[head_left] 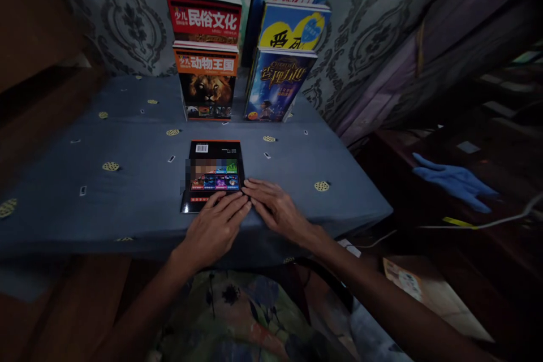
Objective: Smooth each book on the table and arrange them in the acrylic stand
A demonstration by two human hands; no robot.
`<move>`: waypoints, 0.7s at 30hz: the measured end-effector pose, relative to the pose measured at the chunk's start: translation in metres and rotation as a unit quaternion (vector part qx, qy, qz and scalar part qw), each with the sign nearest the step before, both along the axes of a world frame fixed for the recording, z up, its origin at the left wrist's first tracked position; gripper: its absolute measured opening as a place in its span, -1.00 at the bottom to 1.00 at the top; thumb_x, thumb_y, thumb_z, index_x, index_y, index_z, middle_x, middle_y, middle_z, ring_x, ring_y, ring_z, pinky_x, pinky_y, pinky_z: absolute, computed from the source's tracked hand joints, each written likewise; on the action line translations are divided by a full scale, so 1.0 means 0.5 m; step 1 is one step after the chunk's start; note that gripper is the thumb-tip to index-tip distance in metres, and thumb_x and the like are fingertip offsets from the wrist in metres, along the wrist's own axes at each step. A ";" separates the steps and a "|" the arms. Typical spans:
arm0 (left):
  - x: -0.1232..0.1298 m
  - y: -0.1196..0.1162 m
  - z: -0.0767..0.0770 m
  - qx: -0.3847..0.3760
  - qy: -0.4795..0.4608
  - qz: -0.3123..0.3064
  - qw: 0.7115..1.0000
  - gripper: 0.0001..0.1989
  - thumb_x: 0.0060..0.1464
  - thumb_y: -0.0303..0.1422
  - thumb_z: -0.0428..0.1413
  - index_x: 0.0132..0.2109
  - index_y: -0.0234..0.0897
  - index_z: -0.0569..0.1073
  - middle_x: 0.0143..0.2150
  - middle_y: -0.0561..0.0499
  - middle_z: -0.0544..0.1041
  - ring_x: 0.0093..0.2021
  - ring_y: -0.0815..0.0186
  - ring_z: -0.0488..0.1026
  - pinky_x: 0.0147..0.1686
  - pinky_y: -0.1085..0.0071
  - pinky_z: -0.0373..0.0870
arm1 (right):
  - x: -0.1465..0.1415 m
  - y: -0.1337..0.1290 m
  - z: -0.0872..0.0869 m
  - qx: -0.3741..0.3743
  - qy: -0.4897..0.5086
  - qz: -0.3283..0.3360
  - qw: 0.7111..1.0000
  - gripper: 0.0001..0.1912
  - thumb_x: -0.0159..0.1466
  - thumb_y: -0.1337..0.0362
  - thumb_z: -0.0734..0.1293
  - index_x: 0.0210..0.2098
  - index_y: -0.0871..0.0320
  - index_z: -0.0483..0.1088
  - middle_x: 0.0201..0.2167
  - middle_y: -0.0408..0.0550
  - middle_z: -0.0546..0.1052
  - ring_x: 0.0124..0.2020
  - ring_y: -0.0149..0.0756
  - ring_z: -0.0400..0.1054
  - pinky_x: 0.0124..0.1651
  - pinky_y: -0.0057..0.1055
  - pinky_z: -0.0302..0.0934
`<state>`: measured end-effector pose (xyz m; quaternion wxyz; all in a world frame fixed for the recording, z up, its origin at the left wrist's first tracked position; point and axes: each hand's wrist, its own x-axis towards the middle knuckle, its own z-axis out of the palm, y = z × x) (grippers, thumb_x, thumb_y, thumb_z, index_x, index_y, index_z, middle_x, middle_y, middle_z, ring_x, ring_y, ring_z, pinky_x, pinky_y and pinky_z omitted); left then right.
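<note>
A dark book (215, 153) lies flat near the table's front edge, its barcode side up, with rows of small coloured pictures. My left hand (216, 222) rests flat over the book's lower right part, fingers stretched out and covering that corner. Beside the book's right edge lies my right hand (278, 206), its fingers extended and its fingertips meeting those of my left hand. Neither hand grips anything. Behind the book stand an orange book with a lion (207, 87) and a blue-purple book (278, 87), both upright.
Further back stand a red book (203, 20), a yellow-and-blue book (292, 25) and taller books against a patterned wall covering. A blue cloth with pineapple prints covers the table (139, 181). At the right are a blue glove (453, 178), a cable and a box (436, 291).
</note>
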<state>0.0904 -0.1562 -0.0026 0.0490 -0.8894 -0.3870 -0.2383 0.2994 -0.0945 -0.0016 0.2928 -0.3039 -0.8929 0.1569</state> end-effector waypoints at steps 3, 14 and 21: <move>0.000 -0.003 -0.006 0.027 -0.024 -0.007 0.999 -0.60 0.26 -0.57 -0.06 0.19 -0.35 0.41 0.12 -0.18 0.56 0.20 0.12 0.43 0.20 0.04 0.30 | 0.007 -0.029 0.003 0.014 0.003 0.004 1.000 -0.55 0.39 0.39 0.19 0.24 0.07 0.36 0.17 0.10 0.51 0.25 -0.12 0.34 0.23 0.02 0.30; -0.019 -0.041 -0.017 0.069 -0.028 0.023 0.997 -0.58 0.25 -0.59 -0.06 0.20 -0.36 0.41 0.15 -0.16 0.55 0.19 0.16 0.43 0.22 0.05 0.31 | 0.006 -0.038 0.000 0.094 -0.044 0.001 0.995 -0.58 0.41 0.37 0.20 0.24 0.12 0.34 0.16 0.11 0.52 0.23 -0.11 0.37 0.20 0.00 0.32; -0.082 -0.082 -0.012 0.077 -0.025 0.109 0.991 -0.58 0.25 -0.60 -0.04 0.21 -0.35 0.41 0.13 -0.18 0.56 0.19 0.13 0.44 0.20 0.01 0.27 | -0.002 -0.046 0.002 0.102 -0.056 -0.021 0.993 -0.60 0.40 0.19 0.28 0.20 0.12 0.36 0.15 0.14 0.53 0.21 -0.04 0.39 0.17 0.03 0.32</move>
